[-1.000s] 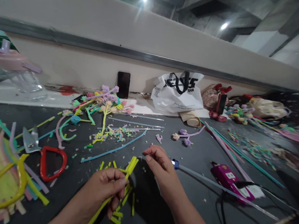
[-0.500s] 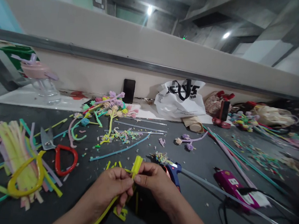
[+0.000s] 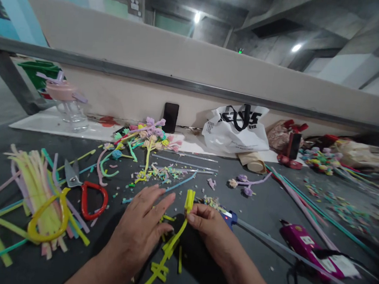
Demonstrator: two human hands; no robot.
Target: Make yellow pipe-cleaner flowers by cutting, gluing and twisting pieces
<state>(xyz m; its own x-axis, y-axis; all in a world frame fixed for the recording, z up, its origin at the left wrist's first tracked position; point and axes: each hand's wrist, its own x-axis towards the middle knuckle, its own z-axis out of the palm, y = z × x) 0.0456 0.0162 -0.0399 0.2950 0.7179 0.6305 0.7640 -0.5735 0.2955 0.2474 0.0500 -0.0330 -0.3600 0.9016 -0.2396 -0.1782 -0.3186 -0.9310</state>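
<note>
Between the thumb and fingers of my right hand [image 3: 207,222] is a bundle of folded yellow pipe cleaners [image 3: 189,200], its looped end pointing up. A long yellow stem trails from it down toward the bottom edge. My left hand [image 3: 142,219] is off the bundle, fingers spread, palm down over the table. Short cut yellow pieces [image 3: 159,271] lie beneath and between the hands. Just behind my right hand sits a blue glue gun [image 3: 229,218], partly hidden, with a long clear glue stick [image 3: 280,243] running out to the right.
Left are scissors [image 3: 94,201] with one red and one yellow handle, across a bunch of pipe cleaners [image 3: 31,177]. Finished fuzzy flowers [image 3: 151,132], a phone [image 3: 171,118] and a white bag [image 3: 236,130] stand at the back. A purple corded device [image 3: 303,240] lies right.
My left hand has let go of the yellow bundle and moved up and left, its fingers spreading. The right hand keeps hold of it. The view has shifted slightly left.
</note>
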